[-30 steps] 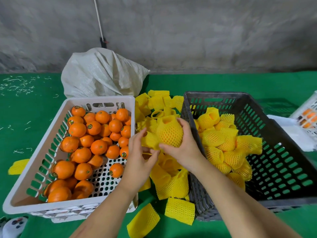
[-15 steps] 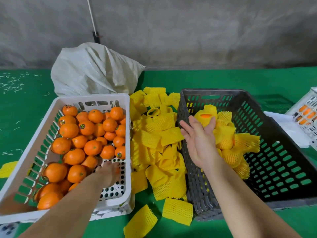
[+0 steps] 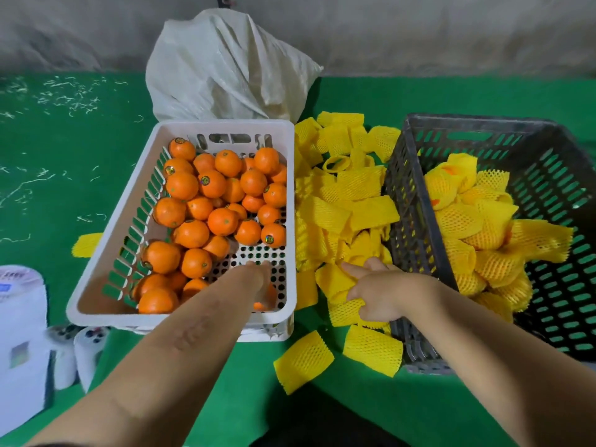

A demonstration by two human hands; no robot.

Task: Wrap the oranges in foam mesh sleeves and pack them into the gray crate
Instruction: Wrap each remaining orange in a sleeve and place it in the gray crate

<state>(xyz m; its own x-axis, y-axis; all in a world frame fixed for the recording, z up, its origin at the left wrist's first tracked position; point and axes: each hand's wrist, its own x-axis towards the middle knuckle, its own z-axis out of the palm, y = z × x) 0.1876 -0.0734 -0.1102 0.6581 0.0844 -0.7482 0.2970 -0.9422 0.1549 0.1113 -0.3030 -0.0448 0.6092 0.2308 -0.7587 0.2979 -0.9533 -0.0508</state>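
Several bare oranges (image 3: pixel 222 221) fill the white crate (image 3: pixel 225 125) on the left. My left hand (image 3: pixel 253 279) reaches into its near right corner, fingers curled down over an orange (image 3: pixel 267 296) that is mostly hidden beneath it. Between the crates lies a pile of yellow foam mesh sleeves (image 3: pixel 348 195). My right hand (image 3: pixel 377 291) pinches one sleeve (image 3: pixel 345 309) at the pile's near end. The gray crate (image 3: pixel 408 221) on the right holds several sleeve-wrapped oranges (image 3: pixel 467 221).
A white woven sack (image 3: pixel 225 69) stands behind the white crate. Two loose sleeves (image 3: pixel 303 359) lie on the green mat in front of the pile. White rolls (image 3: pixel 19 317) stand at the near left. A concrete wall bounds the back.
My right hand left the gray crate after dropping a wrapped orange there and came down onto the sleeve pile. My left hand went into the white crate and closed over an orange.
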